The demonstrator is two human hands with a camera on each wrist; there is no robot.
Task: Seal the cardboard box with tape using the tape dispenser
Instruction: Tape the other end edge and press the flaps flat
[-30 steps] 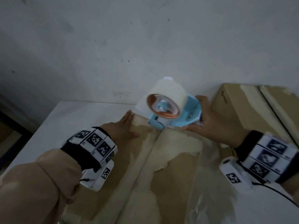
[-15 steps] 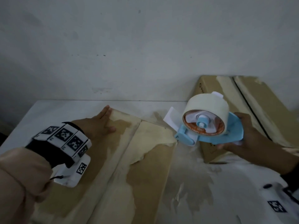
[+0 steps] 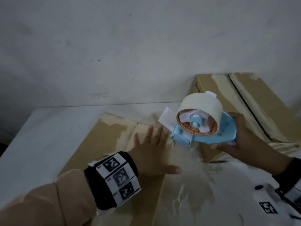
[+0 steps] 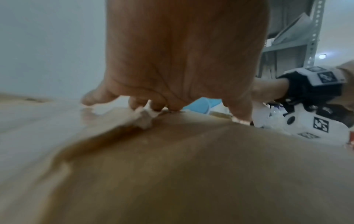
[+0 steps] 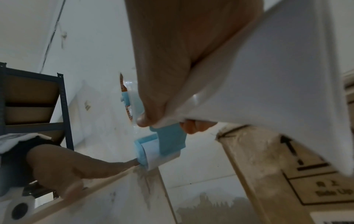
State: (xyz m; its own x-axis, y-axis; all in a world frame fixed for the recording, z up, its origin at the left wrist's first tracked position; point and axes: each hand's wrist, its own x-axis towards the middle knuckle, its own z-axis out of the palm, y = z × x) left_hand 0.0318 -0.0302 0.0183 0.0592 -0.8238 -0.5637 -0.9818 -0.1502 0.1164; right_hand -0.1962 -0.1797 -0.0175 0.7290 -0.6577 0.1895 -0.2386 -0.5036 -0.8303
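The flat brown cardboard box (image 3: 101,144) lies on the white table (image 3: 40,136), its top flaps streaked with old pale tape. My left hand (image 3: 153,150) rests flat on the middle seam with fingers straight; the left wrist view shows its fingertips (image 4: 153,106) on the cardboard (image 4: 191,166). My right hand (image 3: 244,141) grips the handle of the blue tape dispenser (image 3: 211,137), which carries a cream tape roll (image 3: 200,105). It hangs just right of my left fingers, above the box's far right part. In the right wrist view the dispenser's front end (image 5: 168,142) sits close to my left hand (image 5: 63,165).
A second cardboard box (image 3: 254,101) stands at the back right against the grey wall, right behind the dispenser. Wrinkled clear tape (image 3: 192,176) covers the near box's right side. A metal shelf rack (image 5: 28,98) with boxes stands off to the left.
My left hand has slid from the left flap to the middle seam, beside the dispenser's front. The right hand has carried the dispenser from the seam's far end to the right.
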